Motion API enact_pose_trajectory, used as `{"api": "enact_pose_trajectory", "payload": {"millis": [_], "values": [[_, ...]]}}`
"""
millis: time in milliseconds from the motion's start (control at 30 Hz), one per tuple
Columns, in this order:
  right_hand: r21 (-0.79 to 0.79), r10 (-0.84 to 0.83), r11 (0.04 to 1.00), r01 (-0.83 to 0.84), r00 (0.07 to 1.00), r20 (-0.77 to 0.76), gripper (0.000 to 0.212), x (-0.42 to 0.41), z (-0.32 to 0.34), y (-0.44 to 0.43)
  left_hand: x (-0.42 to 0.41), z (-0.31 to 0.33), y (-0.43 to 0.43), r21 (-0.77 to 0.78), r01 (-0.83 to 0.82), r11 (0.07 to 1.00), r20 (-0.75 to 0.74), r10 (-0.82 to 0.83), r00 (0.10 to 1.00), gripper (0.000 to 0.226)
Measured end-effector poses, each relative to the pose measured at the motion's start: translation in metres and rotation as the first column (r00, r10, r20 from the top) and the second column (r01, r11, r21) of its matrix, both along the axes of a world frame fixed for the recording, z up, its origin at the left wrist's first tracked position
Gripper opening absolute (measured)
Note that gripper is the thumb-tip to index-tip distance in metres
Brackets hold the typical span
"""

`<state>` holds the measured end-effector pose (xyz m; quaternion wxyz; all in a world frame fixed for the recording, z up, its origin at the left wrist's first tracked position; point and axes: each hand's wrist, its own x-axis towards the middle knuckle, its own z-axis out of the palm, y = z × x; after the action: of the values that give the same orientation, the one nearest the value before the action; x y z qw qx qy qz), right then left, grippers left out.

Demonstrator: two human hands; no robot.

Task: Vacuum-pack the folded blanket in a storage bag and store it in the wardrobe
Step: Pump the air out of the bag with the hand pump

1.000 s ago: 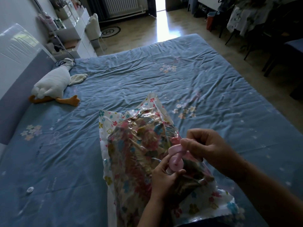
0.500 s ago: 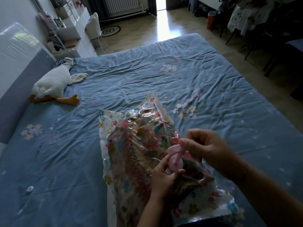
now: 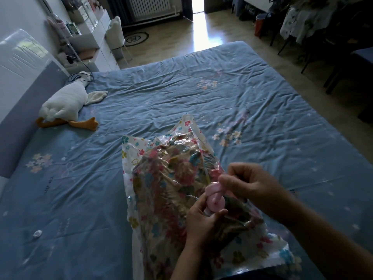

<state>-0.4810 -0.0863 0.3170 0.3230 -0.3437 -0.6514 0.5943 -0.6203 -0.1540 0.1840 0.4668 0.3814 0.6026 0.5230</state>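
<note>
hands: you have two in view, your left hand [image 3: 201,221] and your right hand [image 3: 250,184], both pinching at one spot.
pink valve [image 3: 215,202]: one, inside your grip.
storage bag [image 3: 129,154]: one, under your grip.
blanket [image 3: 177,174]: one, sealed in that bag, just beyond your grip.
plush goose [image 3: 62,104]: one, far up and left of your grip.
small white disc [image 3: 37,233]: one, well left of your grip.
bed [image 3: 181,93]: one, beneath everything you hold.
white chair [image 3: 115,33]: one, far beyond your grip.

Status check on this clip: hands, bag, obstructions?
Left hand grips pink valve base; right hand pinches its top. Storage bag on bed, blanket inside. Nothing blocking.
</note>
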Motion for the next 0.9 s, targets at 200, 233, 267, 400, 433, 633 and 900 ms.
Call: {"api": "enact_pose_trajectory", "payload": {"millis": [200,233,267,400,433,633,900], "values": [[0.078,-0.032,0.997,-0.001,0.908,0.417,0.036,0.0,-0.058,-0.004,0.0,0.004,-0.001,0.032,0.022,0.999,-0.045,-0.02,0.999,0.046],[0.115,-0.045,0.993,0.005,0.937,0.346,0.039,-0.001,-0.041,-0.005,-0.001,0.004,0.0,0.046,0.009,0.999,-0.04,-0.007,0.999,0.043],[0.127,-0.047,0.992,0.015,0.967,0.251,0.043,-0.002,-0.02,-0.005,-0.003,0.003,0.001,0.05,0.006,0.999,-0.03,-0.004,1.0,0.04],[0.021,0.025,1.0,-0.023,0.995,-0.099,0.041,0.002,0.025,-0.006,-0.001,0.005,-0.002,0.02,0.04,0.999,-0.025,-0.04,0.999,0.046],[0.014,0.019,1.0,-0.017,0.996,-0.089,0.042,0.003,0.021,-0.005,0.0,0.005,-0.002,0.009,0.026,1.0,-0.022,-0.026,0.999,0.048],[0.103,-0.013,0.994,-0.04,0.88,0.474,0.033,0.003,-0.07,0.001,0.004,0.008,-0.001,0.008,0.038,0.999,-0.065,-0.037,0.997,0.049],[0.085,0.041,0.996,-0.037,0.998,-0.042,0.04,0.002,0.028,-0.001,-0.001,0.008,0.0,0.0,0.004,1.0,-0.031,-0.004,1.0,0.045]]}}
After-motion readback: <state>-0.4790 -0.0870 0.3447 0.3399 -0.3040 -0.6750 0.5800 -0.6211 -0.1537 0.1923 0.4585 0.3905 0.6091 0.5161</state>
